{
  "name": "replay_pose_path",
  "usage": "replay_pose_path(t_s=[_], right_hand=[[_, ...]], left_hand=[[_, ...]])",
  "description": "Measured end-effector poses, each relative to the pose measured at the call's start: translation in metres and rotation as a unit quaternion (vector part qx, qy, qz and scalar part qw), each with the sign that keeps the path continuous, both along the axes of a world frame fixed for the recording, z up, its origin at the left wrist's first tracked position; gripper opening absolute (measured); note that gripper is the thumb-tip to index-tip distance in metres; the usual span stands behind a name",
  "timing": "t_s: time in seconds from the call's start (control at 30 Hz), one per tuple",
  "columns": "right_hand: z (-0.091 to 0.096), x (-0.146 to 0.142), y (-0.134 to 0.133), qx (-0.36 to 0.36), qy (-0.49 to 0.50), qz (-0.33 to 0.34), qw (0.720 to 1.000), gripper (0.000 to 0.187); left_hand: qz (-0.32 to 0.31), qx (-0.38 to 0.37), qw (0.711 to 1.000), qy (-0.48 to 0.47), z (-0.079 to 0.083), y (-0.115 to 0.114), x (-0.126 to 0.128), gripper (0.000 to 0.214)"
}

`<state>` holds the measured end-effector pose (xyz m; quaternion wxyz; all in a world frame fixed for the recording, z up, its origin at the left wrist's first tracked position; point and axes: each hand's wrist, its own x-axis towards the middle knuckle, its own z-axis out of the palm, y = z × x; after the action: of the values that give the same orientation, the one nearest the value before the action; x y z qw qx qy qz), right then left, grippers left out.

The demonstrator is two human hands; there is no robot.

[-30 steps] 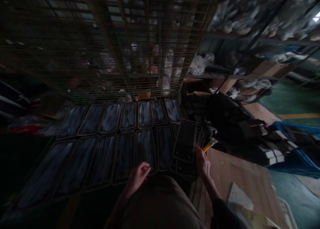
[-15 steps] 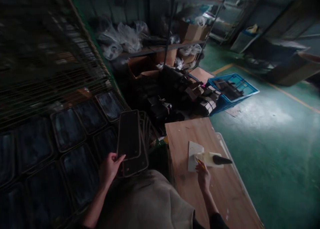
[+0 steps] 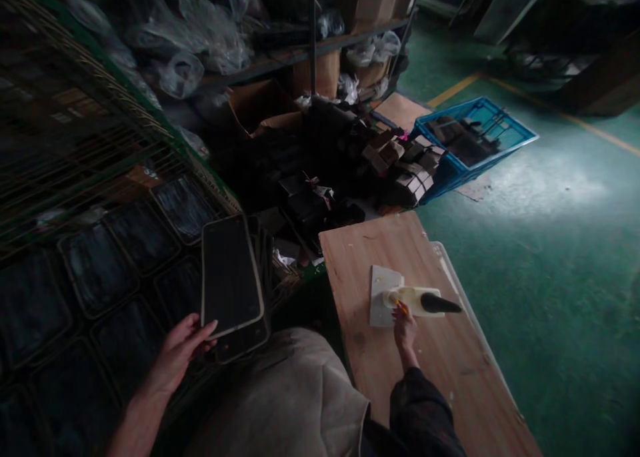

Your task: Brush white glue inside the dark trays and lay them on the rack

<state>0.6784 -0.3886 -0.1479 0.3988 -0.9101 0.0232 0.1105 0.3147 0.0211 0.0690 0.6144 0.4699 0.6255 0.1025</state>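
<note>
My left hand [image 3: 183, 350] pinches the lower left corner of a dark rectangular panel [image 3: 227, 277] with rounded corners and a pale rim. Similar panels [image 3: 245, 344] lie stacked beneath it, beside my knee. On my right side, my right hand [image 3: 405, 330] is closed round a thin yellow stick-like tool [image 3: 401, 306]; its exact kind is too small to make out. The tool's tip meets the left end of a pale bottle [image 3: 413, 300] with a black tapered end, which lies over a whitish flat plate [image 3: 381, 310] on a wooden board [image 3: 360, 257].
Rows of dark panels [image 3: 97, 267] cover the surface at left, below a green wire mesh frame [image 3: 145, 117]. Ahead, bundled dark pieces [image 3: 305, 197] and a blue crate [image 3: 480, 167] stand on the floor. Behind are shelves with plastic bags [image 3: 210, 44] and a cardboard box [image 3: 263, 107].
My view has tilted down and shifted. The held panel and my left hand now appear further left in view. My right hand stays by the bottle with the yellow tool.
</note>
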Motion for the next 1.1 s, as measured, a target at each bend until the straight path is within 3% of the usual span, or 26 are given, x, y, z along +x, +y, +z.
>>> replay_pose_path(t_s=[0.07, 0.2, 0.47, 0.6, 0.83, 1.1], right_hand=[[-0.007, 0.006, 0.001, -0.026, 0.016, 0.016, 0.999, 0.064], [-0.009, 0.012, 0.0, -0.068, 0.032, 0.044, 0.996, 0.06], [0.014, -0.006, -0.011, -0.101, 0.012, 0.12, 0.988, 0.054], [0.026, -0.02, -0.019, -0.091, 0.01, 0.125, 0.988, 0.053], [0.033, -0.03, -0.019, -0.001, 0.009, 0.024, 1.0, 0.063], [0.0, -0.015, 0.013, 0.172, 0.012, -0.156, 0.973, 0.068]], left_hand=[[-0.042, -0.001, 0.999, 0.032, -0.006, -0.006, 0.003, 0.055], [-0.048, 0.0, 0.998, 0.049, -0.01, -0.014, 0.009, 0.06], [-0.054, 0.003, 0.997, 0.051, -0.01, -0.012, 0.01, 0.06], [-0.05, -0.001, 0.998, 0.048, -0.013, -0.011, 0.008, 0.061], [-0.067, -0.011, 0.997, 0.045, -0.016, -0.01, 0.004, 0.059], [-0.067, -0.007, 0.997, 0.05, -0.021, -0.01, 0.0, 0.059]])
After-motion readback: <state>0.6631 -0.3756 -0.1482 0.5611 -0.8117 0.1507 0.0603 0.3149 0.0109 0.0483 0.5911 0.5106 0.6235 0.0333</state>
